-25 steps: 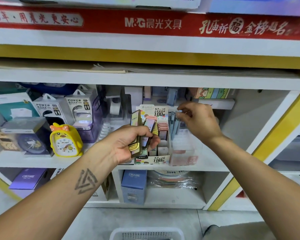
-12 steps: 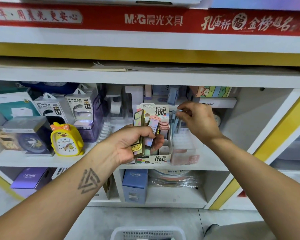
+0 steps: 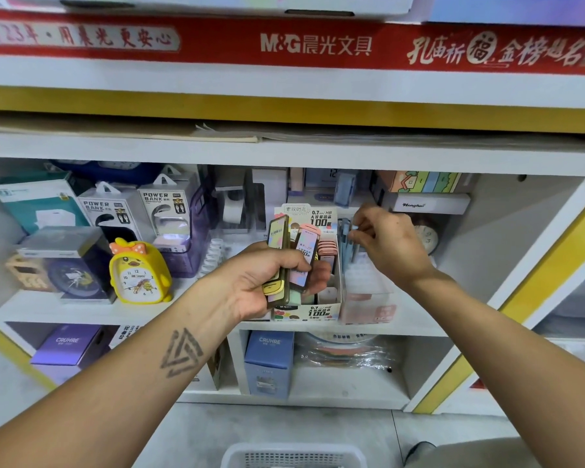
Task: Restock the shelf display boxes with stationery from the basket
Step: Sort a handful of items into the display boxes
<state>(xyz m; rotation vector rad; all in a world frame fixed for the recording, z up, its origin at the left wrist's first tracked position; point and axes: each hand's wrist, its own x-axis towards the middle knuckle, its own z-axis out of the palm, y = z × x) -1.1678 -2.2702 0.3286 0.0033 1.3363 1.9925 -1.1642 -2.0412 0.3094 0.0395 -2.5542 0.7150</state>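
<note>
A person's left hand (image 3: 267, 282) grips a fan of lead-refill packs (image 3: 296, 261) before the display box (image 3: 321, 309) on the shelf (image 3: 81, 309), while the right hand (image 3: 385, 244) pinches blue-grey items (image 3: 347, 238) standing in the clear box (image 3: 368, 298) beside it. Seating each upright before letting go should keep rows tidy; the basket (image 3: 294, 456) waits below.

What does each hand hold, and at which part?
The left hand grips several flat lead cases around their lower halves. The right hand pinches the top of a grey-blue item.

Colourful lead cases (image 3: 299, 261) above display box (image 3: 321, 310)
</note>
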